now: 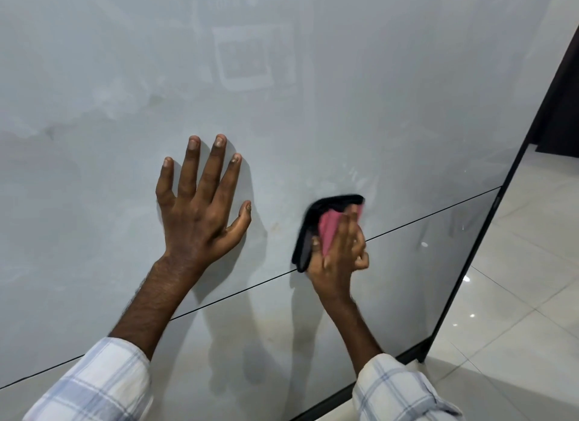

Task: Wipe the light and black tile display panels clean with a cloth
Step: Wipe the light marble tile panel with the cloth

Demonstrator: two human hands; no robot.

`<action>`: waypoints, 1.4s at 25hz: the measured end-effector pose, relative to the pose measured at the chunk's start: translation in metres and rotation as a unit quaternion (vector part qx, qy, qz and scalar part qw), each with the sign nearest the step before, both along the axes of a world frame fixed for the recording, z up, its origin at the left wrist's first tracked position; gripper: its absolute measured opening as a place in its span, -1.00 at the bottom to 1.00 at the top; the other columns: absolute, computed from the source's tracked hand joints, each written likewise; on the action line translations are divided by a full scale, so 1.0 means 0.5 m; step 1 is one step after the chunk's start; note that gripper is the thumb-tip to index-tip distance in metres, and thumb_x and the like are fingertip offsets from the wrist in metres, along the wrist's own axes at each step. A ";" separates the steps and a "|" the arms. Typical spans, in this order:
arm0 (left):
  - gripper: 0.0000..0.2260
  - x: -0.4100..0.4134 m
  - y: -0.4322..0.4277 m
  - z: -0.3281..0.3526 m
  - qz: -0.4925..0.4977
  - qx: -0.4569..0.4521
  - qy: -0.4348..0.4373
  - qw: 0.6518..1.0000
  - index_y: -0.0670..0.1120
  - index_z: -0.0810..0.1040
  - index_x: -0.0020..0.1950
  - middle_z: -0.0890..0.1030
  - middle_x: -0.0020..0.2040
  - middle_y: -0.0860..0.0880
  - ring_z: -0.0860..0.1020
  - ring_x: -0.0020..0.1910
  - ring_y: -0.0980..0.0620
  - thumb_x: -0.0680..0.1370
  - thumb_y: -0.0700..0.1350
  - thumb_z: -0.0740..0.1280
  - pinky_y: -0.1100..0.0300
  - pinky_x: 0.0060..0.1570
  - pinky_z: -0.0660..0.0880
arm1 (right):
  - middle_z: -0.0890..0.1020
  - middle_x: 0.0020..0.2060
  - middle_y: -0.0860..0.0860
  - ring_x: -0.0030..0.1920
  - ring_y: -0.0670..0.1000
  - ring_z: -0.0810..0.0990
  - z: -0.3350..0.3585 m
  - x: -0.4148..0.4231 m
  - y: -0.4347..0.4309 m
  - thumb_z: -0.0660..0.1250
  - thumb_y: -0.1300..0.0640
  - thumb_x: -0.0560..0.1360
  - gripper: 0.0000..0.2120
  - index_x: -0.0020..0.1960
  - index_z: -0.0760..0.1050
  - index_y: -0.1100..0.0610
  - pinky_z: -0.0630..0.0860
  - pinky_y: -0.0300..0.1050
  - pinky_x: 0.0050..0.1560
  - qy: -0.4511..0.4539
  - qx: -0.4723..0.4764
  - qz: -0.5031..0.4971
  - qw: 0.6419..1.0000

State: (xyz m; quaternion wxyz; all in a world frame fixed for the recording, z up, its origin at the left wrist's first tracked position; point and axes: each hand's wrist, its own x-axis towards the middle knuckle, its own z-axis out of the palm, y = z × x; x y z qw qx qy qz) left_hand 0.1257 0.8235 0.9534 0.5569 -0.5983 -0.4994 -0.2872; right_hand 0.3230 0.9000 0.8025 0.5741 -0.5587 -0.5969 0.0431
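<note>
Checked sleeves, light panel, tiled floor

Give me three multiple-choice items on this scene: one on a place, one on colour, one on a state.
1. Where is the cloth?
A) in a bucket
B) on the panel, at its seam
C) on a chair

2. What are its colours?
A) black and pink
B) white and blue
C) green

3. How is the left hand?
A) flat on the panel, fingers spread
B) fisted
C) gripping a bottle

Answers:
1 B, the right hand presses it there.
2 A, both colours show in its folds.
3 A, its palm lies on the panel.
</note>
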 end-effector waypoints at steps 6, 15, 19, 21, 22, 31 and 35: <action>-0.40 0.010 0.001 0.004 -0.013 0.002 -0.016 1.000 -0.13 0.39 0.60 0.31 0.63 -0.18 0.18 0.64 -0.26 0.59 0.06 0.34 -0.28 0.54 0.06 | 0.02 0.66 0.07 0.47 0.33 0.26 0.001 -0.004 -0.001 0.11 -0.12 0.63 -0.27 0.68 -0.09 0.09 0.19 0.29 0.38 0.274 -0.209 -0.014 0.939; -0.42 0.132 0.034 0.066 -0.056 -0.035 -0.068 0.996 -0.06 0.40 0.59 0.23 0.66 -0.15 0.18 0.64 -0.20 0.59 0.10 0.32 -0.23 0.50 -0.03 | 0.27 0.60 -0.02 0.48 0.22 0.30 0.061 0.130 0.124 0.18 -0.06 0.37 -0.21 0.61 0.24 0.03 0.21 0.23 0.45 0.411 -0.105 -0.028 0.905; -0.39 0.169 0.071 0.057 -0.016 -0.039 -0.082 0.996 -0.03 0.35 0.62 0.20 0.67 -0.17 0.13 0.64 -0.28 0.59 0.10 0.33 -0.27 0.52 -0.16 | 0.25 0.60 0.05 0.45 0.19 0.29 0.036 0.093 0.089 0.20 0.03 0.40 -0.26 0.58 0.25 0.09 0.23 0.23 0.39 0.320 -0.059 -0.008 0.945; -0.37 0.190 0.088 0.044 0.010 -0.039 -0.086 0.995 -0.03 0.31 0.65 0.20 0.67 -0.18 0.10 0.63 -0.38 0.60 0.11 0.32 -0.30 0.53 -0.22 | 0.33 0.54 0.02 0.45 0.12 0.31 0.026 0.132 0.102 0.25 0.10 0.32 -0.29 0.49 0.34 0.06 0.21 0.14 0.36 0.251 0.007 0.036 0.967; -0.37 0.197 0.095 0.040 0.024 -0.036 -0.087 0.995 -0.04 0.29 0.65 0.20 0.67 -0.19 0.09 0.62 -0.42 0.61 0.12 0.31 -0.31 0.53 -0.25 | 0.36 0.51 -0.01 0.45 0.10 0.32 0.014 0.165 0.126 0.28 0.15 0.29 -0.31 0.44 0.38 0.04 0.24 0.13 0.37 0.242 0.022 0.048 0.969; -0.30 0.255 0.139 -0.002 0.122 -0.040 -0.144 0.981 -0.22 0.14 0.65 0.09 0.63 -0.41 -0.02 0.57 -0.57 0.64 0.11 0.25 -0.38 0.51 -0.25 | 0.32 0.52 0.08 0.49 0.23 0.27 0.028 0.167 0.079 0.23 0.10 0.32 -0.27 0.51 0.29 -0.03 0.17 0.19 0.44 0.032 0.100 0.188 0.976; -0.27 0.257 0.125 -0.005 0.123 -0.066 -0.148 0.979 -0.19 0.10 0.67 0.05 0.65 -0.38 -0.04 0.59 -0.52 0.64 0.15 0.25 -0.35 0.53 -0.23 | 0.47 0.38 0.05 0.37 0.28 0.41 0.067 0.271 0.190 0.34 0.15 0.31 -0.39 0.38 0.51 0.00 0.35 0.34 0.34 0.030 0.194 0.150 0.969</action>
